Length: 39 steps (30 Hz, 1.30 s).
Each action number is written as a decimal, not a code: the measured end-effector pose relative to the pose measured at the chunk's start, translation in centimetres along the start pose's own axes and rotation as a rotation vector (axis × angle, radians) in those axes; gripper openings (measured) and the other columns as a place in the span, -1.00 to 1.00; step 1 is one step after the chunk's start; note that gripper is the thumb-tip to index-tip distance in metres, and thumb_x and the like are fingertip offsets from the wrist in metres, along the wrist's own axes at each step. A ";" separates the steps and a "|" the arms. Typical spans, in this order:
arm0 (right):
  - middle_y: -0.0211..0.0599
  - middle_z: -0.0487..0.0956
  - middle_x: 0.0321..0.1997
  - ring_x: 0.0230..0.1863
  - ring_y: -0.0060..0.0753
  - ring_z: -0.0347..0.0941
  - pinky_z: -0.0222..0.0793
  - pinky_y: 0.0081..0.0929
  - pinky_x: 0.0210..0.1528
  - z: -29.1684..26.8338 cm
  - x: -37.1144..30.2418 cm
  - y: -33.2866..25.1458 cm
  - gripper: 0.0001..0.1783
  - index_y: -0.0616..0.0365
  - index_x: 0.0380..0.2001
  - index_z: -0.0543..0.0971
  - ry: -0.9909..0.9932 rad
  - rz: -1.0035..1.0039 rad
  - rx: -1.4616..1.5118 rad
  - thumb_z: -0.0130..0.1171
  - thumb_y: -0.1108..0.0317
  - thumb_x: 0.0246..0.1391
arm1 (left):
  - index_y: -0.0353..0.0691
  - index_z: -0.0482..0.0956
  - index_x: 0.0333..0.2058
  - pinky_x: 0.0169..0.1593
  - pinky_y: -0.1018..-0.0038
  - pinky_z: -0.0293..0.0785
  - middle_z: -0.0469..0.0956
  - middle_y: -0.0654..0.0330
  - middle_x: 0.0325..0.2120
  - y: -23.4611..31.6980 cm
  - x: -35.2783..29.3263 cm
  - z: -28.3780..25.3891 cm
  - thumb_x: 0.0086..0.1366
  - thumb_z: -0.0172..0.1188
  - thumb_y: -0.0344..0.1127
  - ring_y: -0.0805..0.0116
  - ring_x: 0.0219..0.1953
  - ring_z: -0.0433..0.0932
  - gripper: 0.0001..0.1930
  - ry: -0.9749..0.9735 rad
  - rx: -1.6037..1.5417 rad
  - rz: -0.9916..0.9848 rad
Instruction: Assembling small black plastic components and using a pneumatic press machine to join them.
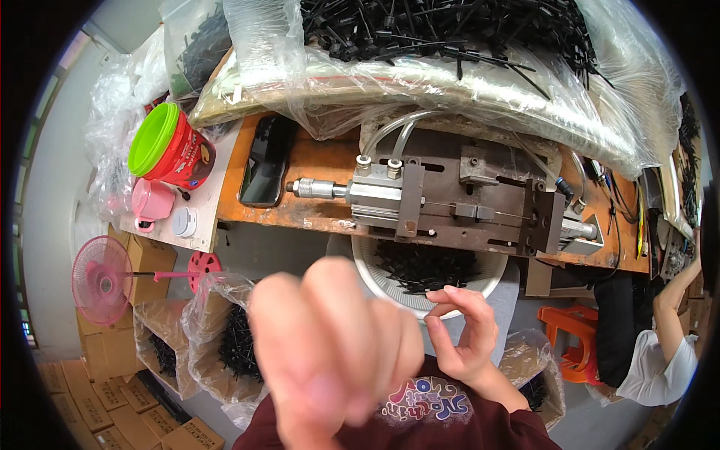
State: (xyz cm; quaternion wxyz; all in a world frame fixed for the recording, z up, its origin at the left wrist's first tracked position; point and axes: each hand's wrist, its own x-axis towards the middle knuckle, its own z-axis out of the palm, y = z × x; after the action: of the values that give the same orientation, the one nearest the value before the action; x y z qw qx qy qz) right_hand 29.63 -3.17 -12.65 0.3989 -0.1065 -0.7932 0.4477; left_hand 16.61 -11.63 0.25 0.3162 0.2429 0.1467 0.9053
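My left hand [334, 349] is raised close to the camera, large and blurred. Its fingers are curled in with the thumb against them, and whatever they may hold is hidden. Lower and to the right, my right hand [469, 334] is by the near rim of a white basket [365, 271]. Its fingers are bent, with a gap between thumb and forefinger, and nothing shows in it. Black plastic parts [427, 266] fill the basket. Beyond it, a metal bench fixture [442, 195] with air cylinders carries a small dark block [474, 212] at its middle.
The wooden bench [319, 217] bears a phone [266, 161], a red tub [191, 159] and a pink cup [152, 201]. Thin black parts [450, 30] heap on plastic behind. A pink fan [103, 279] stands left; an orange stool [574, 337] and another person's arm [667, 304] are right.
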 end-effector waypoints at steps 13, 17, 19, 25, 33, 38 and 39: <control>0.05 0.65 -0.18 -0.43 -0.33 0.60 0.52 -0.42 -0.27 0.8 0.0 0.1 -0.44 0.39 0.06 0.44 -0.008 -0.017 0.027 0.30 0.69 -0.09 | -0.14 0.32 -0.34 -0.28 0.70 0.27 0.36 0.35 -0.51 2.0 -2.2 8.9 0.27 0.13 -0.66 0.59 -0.38 0.39 -0.76 0.404 -0.087 0.044; 0.05 0.65 -0.18 -0.44 -0.33 0.60 0.52 -0.42 -0.27 0.9 0.2 0.1 -0.44 0.39 0.05 0.45 -0.006 -0.023 0.037 0.30 0.70 -0.10 | -0.19 0.31 -0.38 -0.34 0.79 0.28 0.34 0.35 -0.57 2.2 -2.9 9.9 0.27 0.08 -0.71 0.64 -0.40 0.37 -0.76 0.505 -0.086 0.042; 0.05 0.65 -0.18 -0.44 -0.33 0.60 0.52 -0.42 -0.27 0.9 0.2 0.1 -0.44 0.39 0.05 0.45 -0.006 -0.035 0.034 0.30 0.70 -0.11 | -0.21 0.30 -0.39 -0.37 0.83 0.29 0.33 0.34 -0.60 2.8 -2.8 10.5 0.28 0.05 -0.74 0.66 -0.41 0.36 -0.76 0.585 -0.053 0.005; 0.04 0.65 -0.18 -0.44 -0.33 0.60 0.52 -0.42 -0.26 0.9 0.2 0.0 -0.45 0.39 0.04 0.47 -0.010 0.004 0.050 0.29 0.71 -0.11 | -0.24 0.26 -0.47 -0.45 0.85 0.22 0.27 0.37 -0.65 0.5 -1.6 13.2 0.13 -0.02 -0.92 0.69 -0.58 0.21 -0.65 0.937 0.692 -0.067; 0.02 0.65 -0.18 -0.43 -0.34 0.60 0.52 -0.41 -0.24 1.0 0.2 0.0 -0.45 0.38 0.05 0.47 -0.014 -0.005 0.043 0.30 0.70 -0.10 | -0.17 0.29 -0.60 -0.33 0.72 0.40 0.44 0.21 -0.57 1.5 -2.0 4.4 0.18 0.10 -0.78 0.53 -0.58 0.46 -0.65 0.068 0.151 0.223; 0.02 0.65 -0.17 -0.42 -0.34 0.60 0.52 -0.42 -0.24 1.0 0.2 0.0 -0.45 0.38 0.04 0.47 -0.008 -0.009 0.043 0.30 0.70 -0.10 | -0.20 0.40 -0.53 -0.34 0.54 0.40 0.49 0.17 -0.52 -5.2 2.2 4.4 0.25 0.24 -0.59 0.39 -0.56 0.52 -0.75 -0.096 -0.265 0.802; 0.02 0.65 -0.17 -0.42 -0.34 0.60 0.52 -0.42 -0.24 1.0 0.2 0.0 -0.45 0.38 0.04 0.47 -0.006 -0.009 0.043 0.30 0.70 -0.10 | -0.22 0.43 -0.50 -0.31 0.51 0.42 0.51 0.15 -0.50 -5.5 2.5 3.9 0.29 0.23 -0.52 0.35 -0.53 0.54 -0.80 -0.174 -0.344 0.812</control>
State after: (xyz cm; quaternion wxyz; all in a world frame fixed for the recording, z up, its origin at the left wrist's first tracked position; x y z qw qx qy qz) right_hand 28.80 -3.67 -12.84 0.4007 -0.0931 -0.7851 0.4630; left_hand 19.69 -5.41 2.07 -0.0179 0.3000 -0.1405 0.9434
